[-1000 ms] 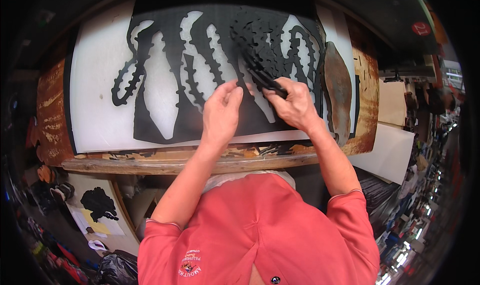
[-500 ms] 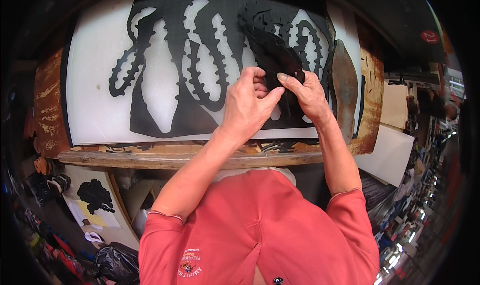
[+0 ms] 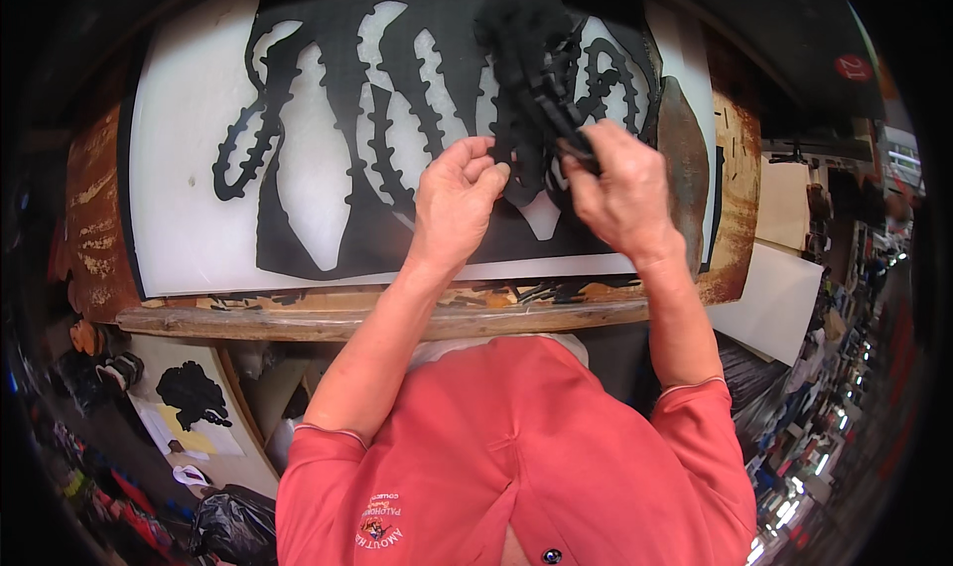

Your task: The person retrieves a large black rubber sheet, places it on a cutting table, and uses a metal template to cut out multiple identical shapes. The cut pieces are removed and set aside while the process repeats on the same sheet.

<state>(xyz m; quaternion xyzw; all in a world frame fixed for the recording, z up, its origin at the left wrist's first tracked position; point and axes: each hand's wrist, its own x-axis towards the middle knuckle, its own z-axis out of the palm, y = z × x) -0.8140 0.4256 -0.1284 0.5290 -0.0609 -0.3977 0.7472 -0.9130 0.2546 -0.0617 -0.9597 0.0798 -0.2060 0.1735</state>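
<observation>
Over the right half of the work surface, my two hands hold a loose stack of black cut pieces [image 3: 526, 79] with notched edges. My left hand [image 3: 452, 204] pinches the stack's lower left edge between thumb and fingers. On the right side, my right hand [image 3: 625, 189] is closed around a black edge or strip of it, partly hidden by the fingers. Beneath lies a large black sheet [image 3: 372, 243], likely leather or similar, full of long cut-out openings. The sheet rests on a white board [image 3: 189, 169]. Right of the sheet is a long brown, worn-looking curved piece [image 3: 683, 159].
A wooden bar [image 3: 298, 322] runs along the table's near edge, with dark scraps behind it. At lower left, more black cut pieces [image 3: 194, 392] lie on a pale shelf above a black plastic bag [image 3: 233, 524]. Pale panels [image 3: 764, 303] lean at the right.
The black pieces have turned and fanned apart. My right hand has rotated over and moved slightly right; my left hand has shifted a little left, so the hands are farther apart.
</observation>
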